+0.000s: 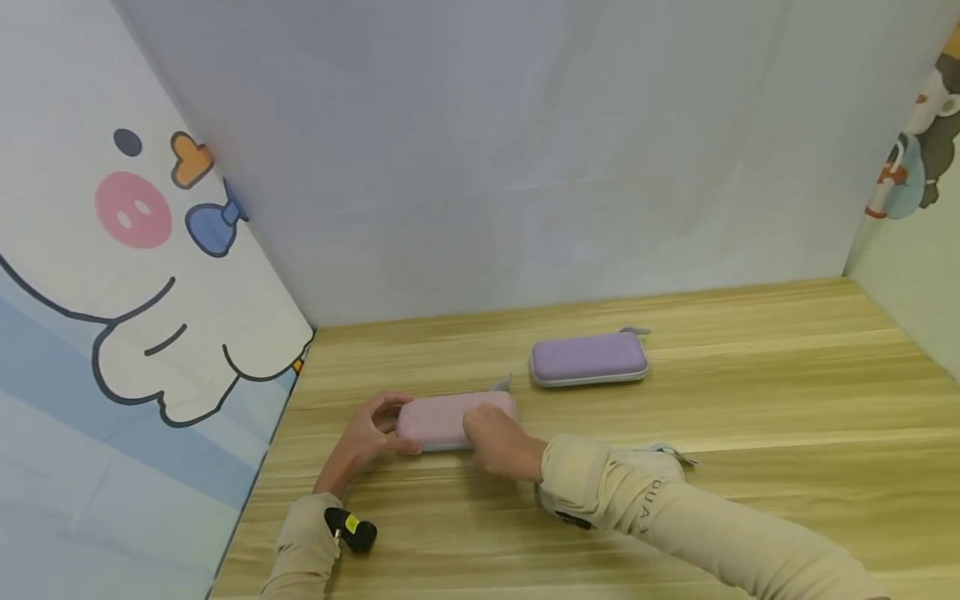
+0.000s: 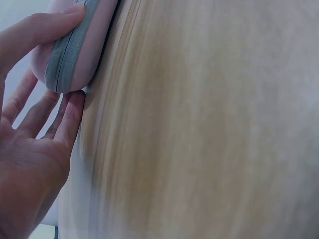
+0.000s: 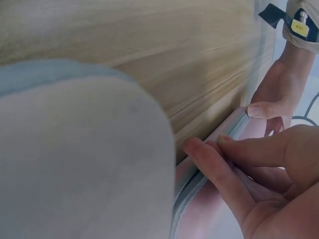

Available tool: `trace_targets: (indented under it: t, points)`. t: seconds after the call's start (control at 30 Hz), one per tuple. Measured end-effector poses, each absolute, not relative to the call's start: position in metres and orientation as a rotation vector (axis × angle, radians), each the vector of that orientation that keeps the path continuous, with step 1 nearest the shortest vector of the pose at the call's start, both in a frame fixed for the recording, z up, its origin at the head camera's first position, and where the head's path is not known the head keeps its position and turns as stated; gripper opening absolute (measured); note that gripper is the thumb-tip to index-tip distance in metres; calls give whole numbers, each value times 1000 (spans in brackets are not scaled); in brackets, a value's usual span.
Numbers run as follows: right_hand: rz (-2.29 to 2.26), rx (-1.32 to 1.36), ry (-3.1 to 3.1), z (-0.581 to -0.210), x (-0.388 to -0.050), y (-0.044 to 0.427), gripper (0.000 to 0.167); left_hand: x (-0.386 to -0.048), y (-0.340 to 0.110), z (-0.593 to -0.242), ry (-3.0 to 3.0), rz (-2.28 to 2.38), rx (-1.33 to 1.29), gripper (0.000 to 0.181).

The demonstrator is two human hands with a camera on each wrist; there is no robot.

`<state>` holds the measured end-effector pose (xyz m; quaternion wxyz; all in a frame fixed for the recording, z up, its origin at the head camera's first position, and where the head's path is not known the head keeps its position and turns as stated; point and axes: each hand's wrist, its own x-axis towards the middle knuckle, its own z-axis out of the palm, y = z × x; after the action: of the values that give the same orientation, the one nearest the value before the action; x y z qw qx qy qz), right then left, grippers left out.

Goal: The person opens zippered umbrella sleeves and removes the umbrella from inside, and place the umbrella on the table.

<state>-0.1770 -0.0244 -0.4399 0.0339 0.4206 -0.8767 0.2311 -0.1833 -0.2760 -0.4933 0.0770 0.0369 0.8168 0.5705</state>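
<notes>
A pink zip case point(image 1: 435, 419) lies on the table in front of the person. Its left end is gripped by the left hand point(image 1: 369, 435), with the thumb over the grey zipper point(image 2: 70, 59) and the other fingers round the end in the left wrist view. At the case's near side, towards its right end, the right hand point(image 1: 498, 442) pinches at the zipper seam with thumb and forefinger together point(image 3: 264, 174); whatever lies between those fingertips is hidden. A grey strap stands up behind the case.
A purple case point(image 1: 588, 359) lies behind and to the right. Below the right forearm, partly covered by it, is a whitish case point(image 1: 651, 461), large in the right wrist view point(image 3: 84, 164). Cloth walls bound the wooden table point(image 1: 787, 400) at left, back and right.
</notes>
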Motion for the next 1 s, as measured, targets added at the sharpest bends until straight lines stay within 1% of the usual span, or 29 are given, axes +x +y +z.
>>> trace_targets:
  t: [0.2, 0.4, 0.63, 1.0]
  points:
    - [731, 1299, -2689, -442, -177, -25, 48, -182, -277, -492, 2431, 1711, 112, 78]
    - [723, 1302, -2681, -442, -177, -26, 45, -176, -270, -474, 2427, 1688, 137, 76]
    - [749, 1292, -2681, -439, -176, -27, 46, -184, -276, -493, 2439, 1713, 132, 78]
    - [760, 1273, -2700, -441, -175, -29, 43, -182, -276, -493, 2446, 1696, 130, 77]
